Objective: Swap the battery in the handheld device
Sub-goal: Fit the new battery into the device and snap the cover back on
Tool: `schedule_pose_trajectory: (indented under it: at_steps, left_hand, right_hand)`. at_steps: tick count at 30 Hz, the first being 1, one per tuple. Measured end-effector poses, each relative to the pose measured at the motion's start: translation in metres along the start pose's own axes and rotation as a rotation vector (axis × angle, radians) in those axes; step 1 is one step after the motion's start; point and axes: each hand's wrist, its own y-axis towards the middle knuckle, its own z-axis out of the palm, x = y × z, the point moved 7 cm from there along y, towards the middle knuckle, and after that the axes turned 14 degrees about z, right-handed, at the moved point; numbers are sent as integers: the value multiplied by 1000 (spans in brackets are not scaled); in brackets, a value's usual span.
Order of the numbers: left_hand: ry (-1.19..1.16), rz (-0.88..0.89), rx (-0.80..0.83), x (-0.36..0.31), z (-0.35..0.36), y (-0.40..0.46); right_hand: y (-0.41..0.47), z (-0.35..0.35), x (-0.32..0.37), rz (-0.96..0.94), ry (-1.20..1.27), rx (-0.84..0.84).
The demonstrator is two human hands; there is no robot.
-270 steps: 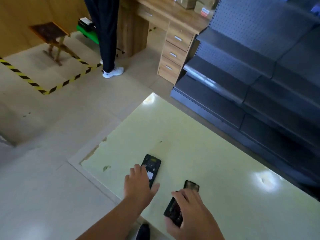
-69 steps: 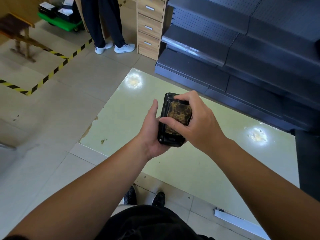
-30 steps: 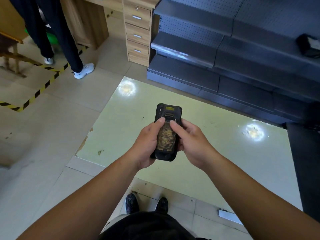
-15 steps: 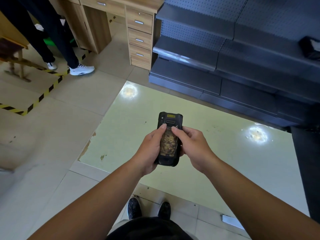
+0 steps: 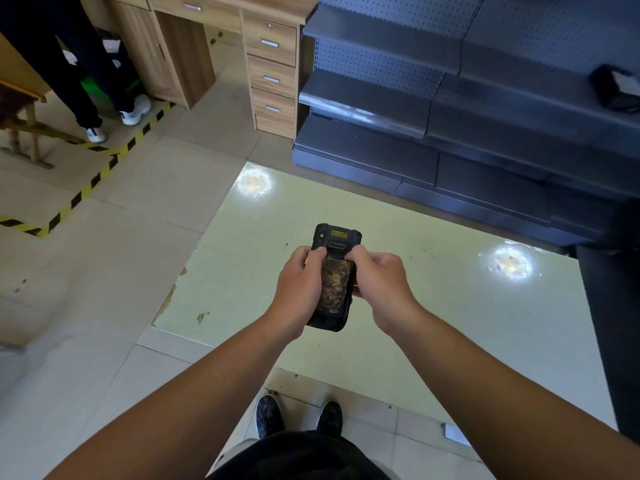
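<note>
- The device (image 5: 334,277) is held in the air in front of the person, back side up, above the pale green mat (image 5: 433,306) on the floor.
- A mottled brown-gold panel (image 5: 333,287) covers the middle of its back; whether this is the battery or a cover I cannot tell. A yellow label (image 5: 338,233) sits near its top end.
- The left hand (image 5: 300,294) wraps the device from the left and beneath, fingers curled round it, thumb pressed on the top edge of the panel.
- The right hand (image 5: 379,280) grips the right side, fingers closed against it, thumb tip by the panel's upper right corner.
- Both hands hide the device's sides and much of its lower half.
- The person's black shoes (image 5: 299,415) stand on the tile just before the mat's near edge.
- Dark metal shelves (image 5: 450,98) stand beyond the mat; a small black object (image 5: 614,86) lies on one at the right.
- A wooden desk (image 5: 242,46) with drawers stands left of the shelves.
- Another person's legs (image 5: 86,74) and white shoes are by the desk, near black-and-yellow floor tape (image 5: 104,164).
- A wooden stool (image 5: 20,116) is at the far left.
</note>
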Motion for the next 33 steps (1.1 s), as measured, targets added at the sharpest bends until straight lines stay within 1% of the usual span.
schedule_pose_trajectory:
  at_steps: [4,6,16,21,23,24,26,28,30,33]
  left_hand:
    - [-18,-4,-14,-1,5,-2]
    - [-20,-12,-19,1,6,-2]
    - [-3,-41,-2,-5,11,-4]
    - [10,-110,-3,7,10,1]
    - [32,-108,-8,7,8,1]
    - [26,-114,-14,7,7,0]
    - [-31,-141,5,13,9,-1]
    - [-91,-139,68,17,15,-1]
    - [-124,-133,105,19,17,-2]
    - [-143,-137,142,22,19,-4]
  right_hand:
    - [4,-4,-10,103,139,1]
    - [5,-5,-13,138,169,10]
    - [2,-9,-15,88,135,-33]
    - [2,-10,-16,81,95,-42]
    - [0,-13,-11,44,1,-69]
    - [-2,-14,-6,1,-104,-98]
    - [-9,-13,6,-141,-424,-158]
    - [-16,-3,14,-243,-689,-158]
    - [-14,6,12,-222,-857,-172]
    - [-11,10,12,-176,-952,-239]
